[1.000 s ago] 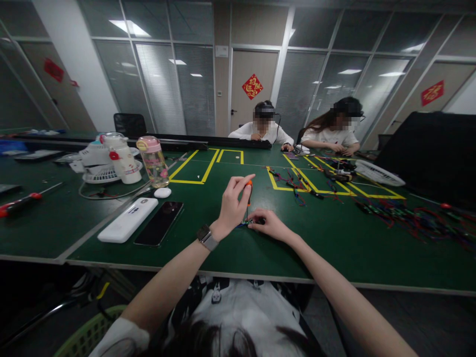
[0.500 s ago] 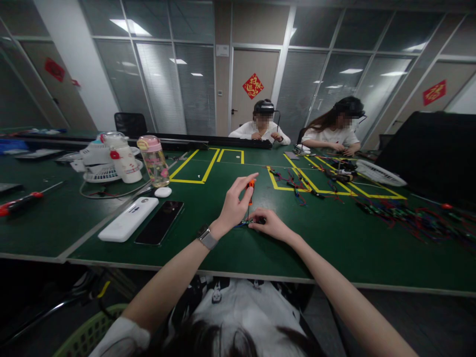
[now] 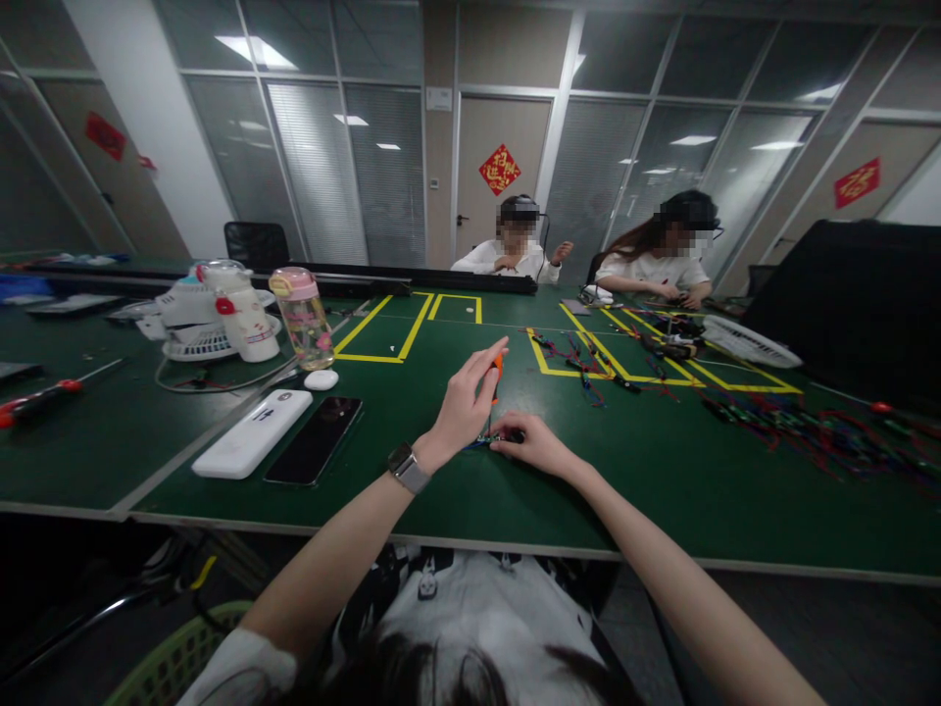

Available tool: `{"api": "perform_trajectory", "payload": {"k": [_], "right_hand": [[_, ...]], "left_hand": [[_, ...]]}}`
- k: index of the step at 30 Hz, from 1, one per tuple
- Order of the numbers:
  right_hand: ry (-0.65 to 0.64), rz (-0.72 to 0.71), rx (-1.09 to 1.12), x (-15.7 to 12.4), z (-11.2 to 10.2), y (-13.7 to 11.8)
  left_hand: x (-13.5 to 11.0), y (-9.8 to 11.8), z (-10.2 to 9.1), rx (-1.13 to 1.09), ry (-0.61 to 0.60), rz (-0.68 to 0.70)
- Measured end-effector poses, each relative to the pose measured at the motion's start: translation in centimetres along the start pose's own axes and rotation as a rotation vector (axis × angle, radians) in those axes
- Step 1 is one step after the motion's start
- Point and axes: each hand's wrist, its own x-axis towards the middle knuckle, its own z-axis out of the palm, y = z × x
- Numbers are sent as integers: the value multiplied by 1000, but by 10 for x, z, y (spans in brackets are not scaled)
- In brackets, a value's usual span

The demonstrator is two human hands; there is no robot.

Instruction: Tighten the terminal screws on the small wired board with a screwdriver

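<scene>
My left hand (image 3: 465,394), with a watch on its wrist, is around the orange handle of a screwdriver (image 3: 498,367) that stands upright. Its fingers lie fairly straight along the handle, with the thumb on the near side. The thin shaft runs down to a small circuit board (image 3: 485,440) with wires on the green table. My right hand (image 3: 535,443) rests on the table and pinches that board between thumb and fingers. A dark part (image 3: 518,435) shows beside those fingers. The screwdriver tip is too small to make out.
At left are a white power bank (image 3: 254,431), a phone (image 3: 316,439), an earbud case (image 3: 321,379), a bottle (image 3: 305,319) and another screwdriver (image 3: 70,386). Wired boards (image 3: 816,427) are heaped at right; more lie near yellow tape (image 3: 580,374). Two people (image 3: 515,257) sit opposite.
My left hand's fingers have shifted slightly on the screwdriver handle, hiding more of it. The right hand stays on the board. Across the table, one person's hand has risen outward.
</scene>
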Motion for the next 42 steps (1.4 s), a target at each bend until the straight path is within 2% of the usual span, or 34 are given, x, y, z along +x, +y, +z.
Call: {"api": "perform_trajectory", "payload": {"k": [3, 9, 16, 24, 31, 38, 42], "right_hand": [[3, -3, -5, 0, 0, 0], [9, 5, 8, -1, 0, -1], [0, -2, 1, 0, -1, -2], [3, 8, 2, 0, -1, -3], [2, 14, 12, 0, -1, -3], [0, 17, 10, -1, -1, -3], [-1, 12, 10, 0, -1, -2]], "left_hand": [[1, -2, 0, -21, -19, 9], [2, 1, -3, 119, 111, 37], [0, 1, -1, 28, -17, 49], [0, 1, -2, 170, 115, 22], [0, 2, -2, 33, 38, 0], [-1, 0, -2, 208, 189, -8], [-1, 2, -2, 169, 170, -23]]}}
